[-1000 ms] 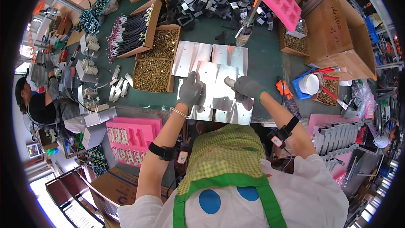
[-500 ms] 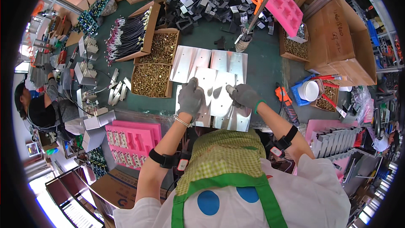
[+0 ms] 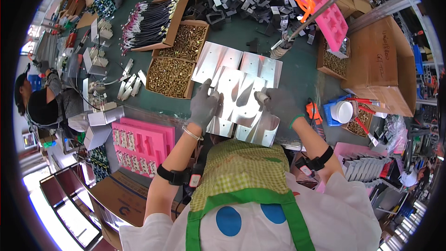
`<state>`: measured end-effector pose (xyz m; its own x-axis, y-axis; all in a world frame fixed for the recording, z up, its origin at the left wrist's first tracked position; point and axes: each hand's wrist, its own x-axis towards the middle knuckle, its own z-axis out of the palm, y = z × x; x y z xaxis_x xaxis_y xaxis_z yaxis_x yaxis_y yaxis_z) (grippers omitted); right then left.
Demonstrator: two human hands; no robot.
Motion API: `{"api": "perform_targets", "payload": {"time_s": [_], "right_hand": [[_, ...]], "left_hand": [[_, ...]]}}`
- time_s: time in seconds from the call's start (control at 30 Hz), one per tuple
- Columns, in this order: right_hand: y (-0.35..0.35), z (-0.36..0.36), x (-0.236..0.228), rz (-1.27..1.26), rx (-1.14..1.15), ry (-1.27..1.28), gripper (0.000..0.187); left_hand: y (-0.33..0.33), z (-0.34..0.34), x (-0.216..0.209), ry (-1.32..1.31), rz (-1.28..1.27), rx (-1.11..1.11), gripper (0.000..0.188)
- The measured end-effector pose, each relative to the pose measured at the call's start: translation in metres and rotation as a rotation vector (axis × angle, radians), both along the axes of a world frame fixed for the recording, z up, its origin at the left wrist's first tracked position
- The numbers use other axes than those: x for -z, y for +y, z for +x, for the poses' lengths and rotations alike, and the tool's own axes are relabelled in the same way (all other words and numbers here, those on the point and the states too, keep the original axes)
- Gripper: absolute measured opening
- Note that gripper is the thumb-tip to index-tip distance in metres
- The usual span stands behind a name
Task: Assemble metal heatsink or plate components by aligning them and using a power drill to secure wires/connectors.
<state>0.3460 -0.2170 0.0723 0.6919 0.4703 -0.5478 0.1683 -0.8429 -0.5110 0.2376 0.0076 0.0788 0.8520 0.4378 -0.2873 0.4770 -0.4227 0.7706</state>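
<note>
Several shiny sheet-metal plates lie overlapping in front of me on the green bench. Two upper plates lie side by side on the others, and both have small holes. My left hand [image 3: 203, 107], in a grey glove, is closed on the edge of the left upper plate [image 3: 230, 83], thumb on its face. My right hand [image 3: 278, 104], gloved too and slightly blurred, is closed at the edge of the right upper plate [image 3: 248, 104], its thumb tip on the metal. Fingers beneath the plates are hidden. An upright power screwdriver [image 3: 282, 46] hangs just behind the plates.
To the left stand boxes of brass screws [image 3: 171, 76] and a carton of black cables [image 3: 151, 25]. Black brackets [image 3: 251, 0] are heaped at the back. On the right are an orange-handled tool [image 3: 314, 111], a white cup [image 3: 342, 111] and a large carton [image 3: 381, 60]. A co-worker [image 3: 42, 102] sits far left.
The whole view has tilted and shifted a little. My hands stay at the two sides of the upper plates, and the right one has moved slightly outward, blurring.
</note>
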Motion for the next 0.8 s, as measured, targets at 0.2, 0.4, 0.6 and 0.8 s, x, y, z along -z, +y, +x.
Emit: {"api": "perform_targets", "payload": {"time_s": [0.2,0.4,0.6,0.8], "right_hand": [[0.042,0.027,-0.004,0.112,-0.219,-0.593,0.042],[0.085,0.036,0.008,-0.091,-0.273,-0.135,0.040],[0.085,0.031,0.010,-0.073,-0.390,-0.437,0.039],[0.082,0.033,0.012,-0.030,-0.388,-0.476,0.036]], "left_hand": [[-0.031,-0.078,0.007,0.272,-1.362,-0.731,0.015],[-0.072,-0.054,0.048,0.105,-1.491,-0.702,0.008],[-0.080,-0.051,0.041,0.079,-1.366,-0.523,0.011],[-0.076,-0.057,0.035,0.083,-1.622,-0.699,0.008]]}}
